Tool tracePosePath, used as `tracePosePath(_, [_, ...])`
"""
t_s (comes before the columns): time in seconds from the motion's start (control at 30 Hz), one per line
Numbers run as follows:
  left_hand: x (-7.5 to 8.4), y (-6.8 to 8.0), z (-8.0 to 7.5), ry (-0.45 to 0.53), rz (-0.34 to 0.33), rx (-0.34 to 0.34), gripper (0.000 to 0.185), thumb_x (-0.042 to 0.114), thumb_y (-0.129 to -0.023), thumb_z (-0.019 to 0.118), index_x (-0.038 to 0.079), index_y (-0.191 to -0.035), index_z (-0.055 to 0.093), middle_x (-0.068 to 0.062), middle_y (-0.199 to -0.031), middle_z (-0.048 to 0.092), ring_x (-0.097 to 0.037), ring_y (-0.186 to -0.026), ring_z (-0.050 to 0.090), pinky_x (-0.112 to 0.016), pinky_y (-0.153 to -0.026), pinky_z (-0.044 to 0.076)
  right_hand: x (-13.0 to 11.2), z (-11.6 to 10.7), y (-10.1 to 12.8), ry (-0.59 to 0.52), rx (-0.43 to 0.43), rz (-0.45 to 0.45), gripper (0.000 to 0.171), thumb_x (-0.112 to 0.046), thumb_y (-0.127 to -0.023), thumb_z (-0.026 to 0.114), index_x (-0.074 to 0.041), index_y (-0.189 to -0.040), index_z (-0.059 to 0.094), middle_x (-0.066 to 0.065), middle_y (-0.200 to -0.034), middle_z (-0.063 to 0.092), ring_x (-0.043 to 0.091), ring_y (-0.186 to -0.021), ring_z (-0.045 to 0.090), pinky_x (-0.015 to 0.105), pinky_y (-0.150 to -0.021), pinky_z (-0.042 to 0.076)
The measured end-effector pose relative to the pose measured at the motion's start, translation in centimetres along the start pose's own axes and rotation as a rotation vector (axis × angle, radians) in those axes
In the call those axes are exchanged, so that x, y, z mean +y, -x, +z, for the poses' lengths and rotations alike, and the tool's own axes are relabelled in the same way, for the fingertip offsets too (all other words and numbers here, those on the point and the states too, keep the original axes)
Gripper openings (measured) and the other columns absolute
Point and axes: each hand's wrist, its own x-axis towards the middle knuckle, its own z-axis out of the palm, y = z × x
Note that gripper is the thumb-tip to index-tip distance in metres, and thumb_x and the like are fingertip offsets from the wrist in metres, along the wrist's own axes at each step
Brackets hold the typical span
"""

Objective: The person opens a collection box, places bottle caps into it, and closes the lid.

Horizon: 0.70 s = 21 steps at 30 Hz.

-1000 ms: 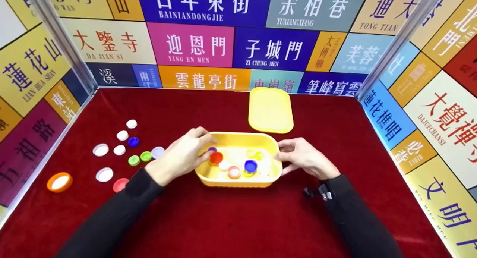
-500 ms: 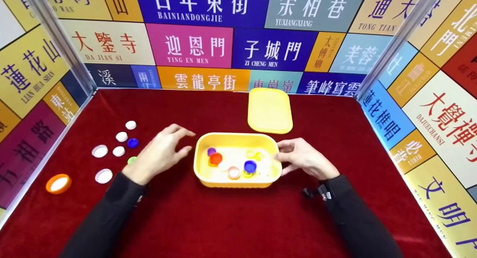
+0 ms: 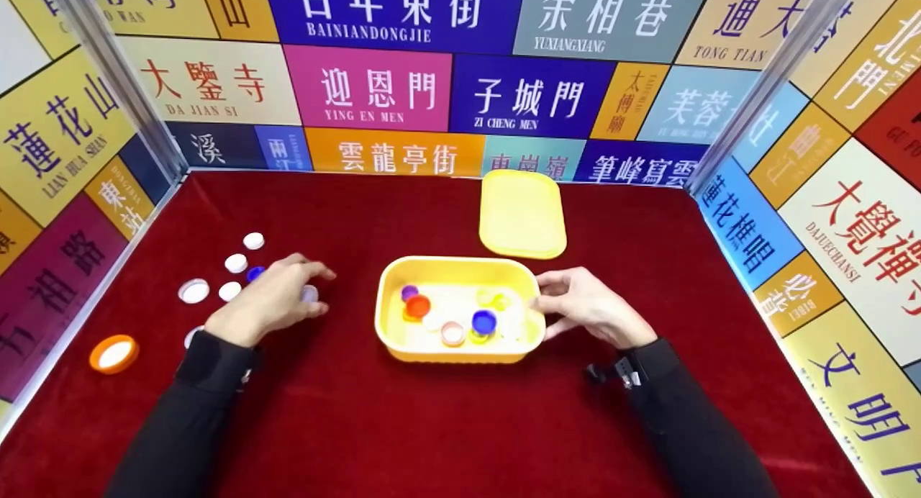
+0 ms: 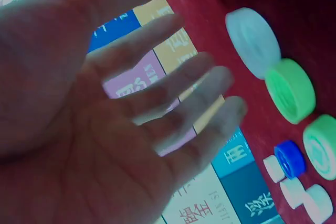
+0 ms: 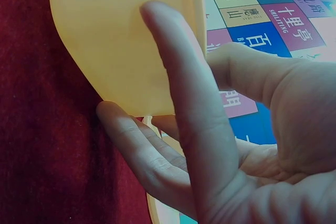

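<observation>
On the red tabletop (image 3: 446, 426) a yellow box (image 3: 457, 352) sits near the middle, with a mix of caps in it: a purple one, an orange-red one, a pink-rimmed one, a blue one and some pale yellow-green ones. The right hand (image 3: 591, 308) rests at the box's right end; the right wrist view shows its fingers (image 5: 181, 108) laid against the outer wall and the thumb bent over the rim, so it holds that end. The left hand (image 3: 268, 301) is out to the left of the box and apart from it, hovering palm down over a cluster of loose bottle caps (image 3: 236, 263). Its fingers are spread and relaxed in the left wrist view, with nothing in them; a pale cap (image 4: 252, 41), two green caps (image 4: 290, 90) and a blue cap (image 4: 290, 159) lie just beyond the fingertips. A larger orange cap (image 3: 114, 353) lies farther left, near the wall. The yellow lid (image 3: 522, 214) lies flat behind the box, not touching it.
</observation>
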Motion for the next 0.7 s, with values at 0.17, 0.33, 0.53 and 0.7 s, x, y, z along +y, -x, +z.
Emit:
tracePosePath(0.17, [-0.8,0.3,-0.1,-0.026,-0.009,-0.034,0.041,0.006,-0.098,0.089,0.002,-0.138,0.081,-0.025,-0.130,0.077,-0.040,-0.116,0.069,-0.062,-0.106,0.063,0.0,0.0,-0.1,-0.001,0.005,0.000,0.052,0.000,-0.103,0.077,0.006,-0.154,0.069,0.031,-0.137,0.079,0.026,-0.096,0.086,0.043,-0.074,0.074])
tracePosePath(0.33, [-1.3,0.0,0.2,-0.043,0.042,0.001,0.030,-0.003,-0.097,0.081,0.001,-0.126,0.085,-0.022,-0.118,0.082,-0.038,-0.108,0.072,-0.059,-0.101,0.064,0.0,0.0,0.0,0.008,0.009,0.001,0.051,-0.001,-0.103,0.077,0.006,-0.153,0.070,0.030,-0.137,0.079,0.026,-0.096,0.086,0.043,-0.075,0.074])
tracePosePath(0.53, [-1.3,-0.1,0.5,-0.054,0.056,0.005,0.026,-0.003,-0.097,0.082,0.000,-0.123,0.085,-0.022,-0.116,0.083,-0.039,-0.108,0.074,-0.061,-0.104,0.065,0.0,0.0,0.0,0.013,0.006,0.002,0.051,-0.002,-0.103,0.078,0.005,-0.154,0.070,0.031,-0.139,0.078,0.027,-0.098,0.086,0.043,-0.076,0.074])
tracePosePath(0.7, [-1.1,-0.3,0.4,-0.047,0.059,0.004,0.027,-0.001,-0.098,0.083,0.000,-0.124,0.085,-0.022,-0.118,0.083,-0.042,-0.110,0.075,-0.063,-0.105,0.065,0.0,0.0,0.1,0.008,0.006,-0.002,0.052,-0.002,-0.104,0.078,0.005,-0.154,0.069,0.032,-0.140,0.078,0.027,-0.098,0.086,0.045,-0.076,0.074])
